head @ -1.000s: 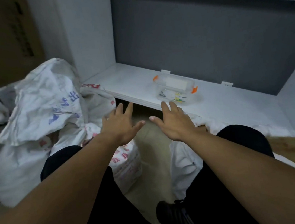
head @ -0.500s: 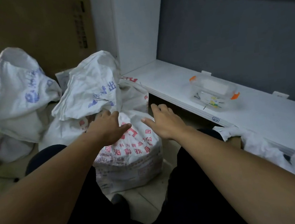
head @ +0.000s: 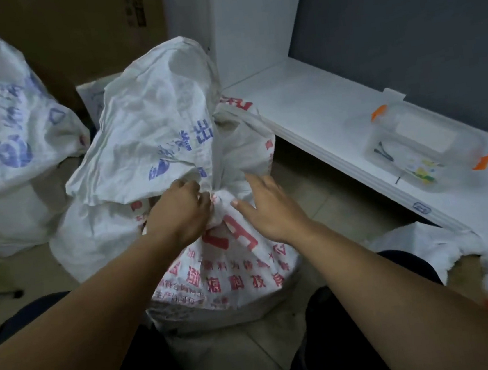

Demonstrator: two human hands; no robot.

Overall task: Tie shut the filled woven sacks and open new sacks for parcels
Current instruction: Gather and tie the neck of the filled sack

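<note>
A filled white woven sack with red print [head: 231, 274] stands on the floor between my knees, its top gathered into a neck. My left hand [head: 182, 213] grips that gathered neck with curled fingers. My right hand [head: 265, 206] lies with straight fingers on the sack's top, just right of the neck. Behind it leans a crumpled white sack with blue print [head: 151, 128]. Another blue-printed white sack [head: 3, 136] bulges at the far left. An open white sack [head: 431, 242] lies by my right knee.
A white shelf [head: 319, 106] runs along the right under a grey wall panel, carrying a clear plastic box with orange clips [head: 427, 145]. A brown cardboard box [head: 91, 28] stands at the back. The tiled floor [head: 313, 189] shows between the sack and the shelf.
My view has swung left and down onto the red-printed sack. Both hands came down onto its top, and my left hand has closed on the gathered neck.
</note>
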